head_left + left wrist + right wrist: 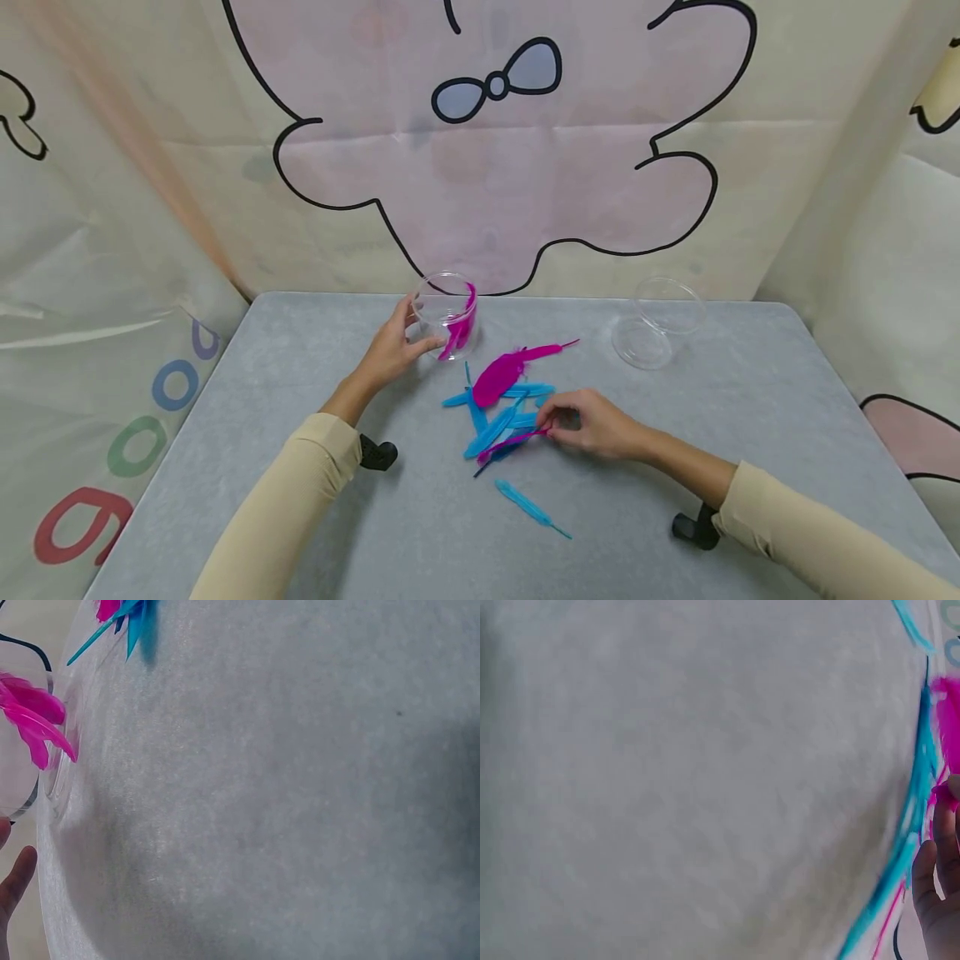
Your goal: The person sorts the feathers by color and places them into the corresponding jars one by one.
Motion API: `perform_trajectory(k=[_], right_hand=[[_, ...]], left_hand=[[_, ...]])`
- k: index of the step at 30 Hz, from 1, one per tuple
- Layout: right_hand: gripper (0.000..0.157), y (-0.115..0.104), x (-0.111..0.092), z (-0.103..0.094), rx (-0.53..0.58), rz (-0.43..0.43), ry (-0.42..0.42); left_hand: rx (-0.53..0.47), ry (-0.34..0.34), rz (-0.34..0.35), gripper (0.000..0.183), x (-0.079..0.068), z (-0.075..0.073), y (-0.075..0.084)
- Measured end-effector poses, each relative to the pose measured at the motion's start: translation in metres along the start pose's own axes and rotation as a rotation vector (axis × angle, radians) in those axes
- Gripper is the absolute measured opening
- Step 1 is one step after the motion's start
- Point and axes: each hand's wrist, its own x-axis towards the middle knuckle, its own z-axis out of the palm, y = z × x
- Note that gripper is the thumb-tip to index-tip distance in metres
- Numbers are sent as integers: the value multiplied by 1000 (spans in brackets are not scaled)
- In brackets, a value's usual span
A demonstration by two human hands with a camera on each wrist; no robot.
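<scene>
In the head view, my left hand [392, 343] holds a clear plastic cup [429, 327] by its left side, thumb toward the front. Pink feathers [460, 332] stand inside the cup against its right wall; they also show in the left wrist view. My right hand [594, 425] pinches the end of a thin pink feather [513, 444] between thumb and fingertips, low over a loose pile of blue feathers [491, 433]. A broad pink feather [497, 379] lies across the far part of that pile. In the right wrist view, the fingers [946, 847] are at the edge, beside pink and blue feathers.
A second clear cup [642, 343] stands at the back right of the grey table [750, 400]. One blue feather [525, 502] lies apart, nearer the front. Behind the table's far edge hangs a printed cloth [592, 183], with more cloth at both sides.
</scene>
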Motion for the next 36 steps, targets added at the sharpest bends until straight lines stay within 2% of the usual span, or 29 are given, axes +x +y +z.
perform_trajectory(k=[9, 16, 24, 36], right_hand=[[19, -17, 12, -34, -97, -13, 22], [22, -34, 24, -59, -157, -27, 75], [20, -46, 40, -76, -202, -6, 90], [18, -54, 72, -95, -239, -1, 180]], left_hand=[[19, 1, 4, 95, 0, 0, 0], [23, -3, -2, 95, 1, 0, 0], [28, -7, -14, 94, 2, 1, 0], [30, 0, -28, 93, 1, 2, 0]])
